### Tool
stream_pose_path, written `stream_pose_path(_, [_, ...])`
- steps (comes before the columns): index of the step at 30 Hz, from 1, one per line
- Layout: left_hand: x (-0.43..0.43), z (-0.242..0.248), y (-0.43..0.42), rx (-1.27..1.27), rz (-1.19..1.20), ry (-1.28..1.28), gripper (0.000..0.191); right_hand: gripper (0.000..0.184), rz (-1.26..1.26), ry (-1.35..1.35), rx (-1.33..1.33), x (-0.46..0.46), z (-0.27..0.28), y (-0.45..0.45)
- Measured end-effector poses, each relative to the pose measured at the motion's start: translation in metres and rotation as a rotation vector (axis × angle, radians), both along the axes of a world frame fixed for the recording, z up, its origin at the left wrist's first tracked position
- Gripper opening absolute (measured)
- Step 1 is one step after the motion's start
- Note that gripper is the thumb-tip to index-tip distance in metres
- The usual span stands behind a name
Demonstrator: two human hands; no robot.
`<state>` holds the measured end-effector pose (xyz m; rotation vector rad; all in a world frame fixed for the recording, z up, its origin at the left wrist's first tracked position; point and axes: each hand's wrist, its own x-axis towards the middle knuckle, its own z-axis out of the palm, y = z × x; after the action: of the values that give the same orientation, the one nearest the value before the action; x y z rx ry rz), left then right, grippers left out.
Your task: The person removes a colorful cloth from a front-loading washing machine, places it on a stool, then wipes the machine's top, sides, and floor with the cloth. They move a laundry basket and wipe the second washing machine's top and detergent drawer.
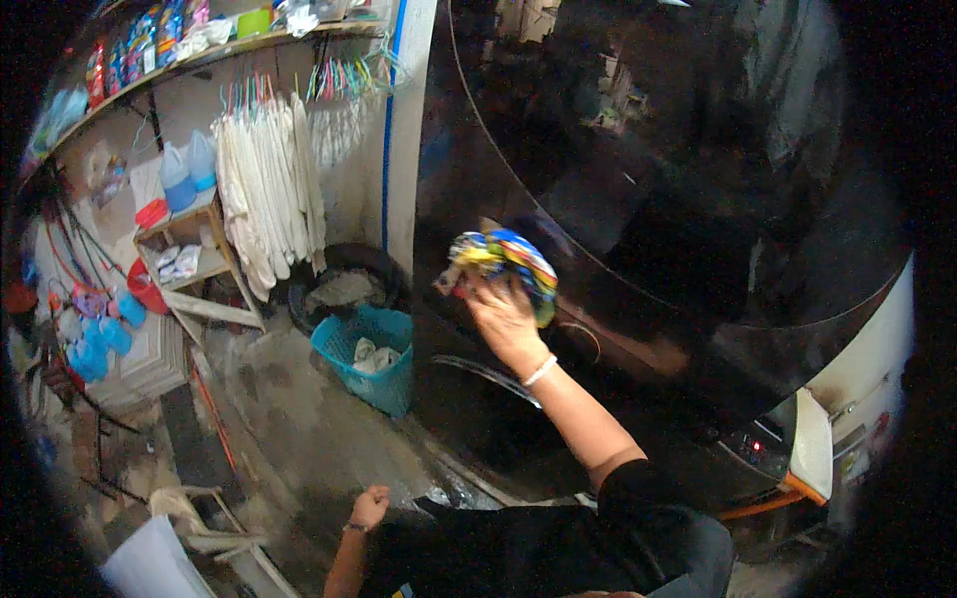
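My right hand (505,318), with a white band at its wrist, holds a bunched multicoloured cloth (516,258) against a large glossy black surface (598,202). The cloth shows blue, yellow, white and red and is slightly blurred. A reflection of the arm shows in the dark surface, to the right of the hand. My left hand (370,508) is low and left of the black-clad body, with a dark band at its wrist. Its fingers are curled in and nothing shows in them; it appears to touch nothing.
A turquoise plastic basket (374,381) with pale cloth stands on the floor beside a black tub (299,299). White garments (269,187) hang above. Further left is a small wooden shelf unit (213,280) with jugs on top. A wooden frame (258,557) lies at lower left.
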<state>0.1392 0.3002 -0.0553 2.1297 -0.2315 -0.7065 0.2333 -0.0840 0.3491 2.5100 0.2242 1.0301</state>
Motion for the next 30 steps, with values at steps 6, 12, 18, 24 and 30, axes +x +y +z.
stream_pose_path(6, [0.038,-0.095,0.056,0.312,-0.417,-0.214,0.019,0.033,0.112,-0.13,-0.105,0.117,0.069,0.04])
stream_pose_path(12, [0.124,-0.137,0.157,0.468,-0.404,-0.049,0.026,0.034,0.04,-0.492,-0.019,0.161,0.193,0.048])
stream_pose_path(18, [0.216,-0.117,0.234,0.277,-0.204,-0.157,0.031,0.039,-0.16,-0.534,-0.032,0.182,0.155,0.055])
stream_pose_path(24, [0.266,-0.131,0.258,-0.044,-0.093,-0.209,0.037,0.045,-0.239,0.001,-0.221,0.129,-0.012,0.061])
stream_pose_path(30, [0.253,-0.153,0.274,0.266,-0.459,-0.069,0.041,0.027,-0.217,-0.071,-0.343,0.135,0.053,0.053])
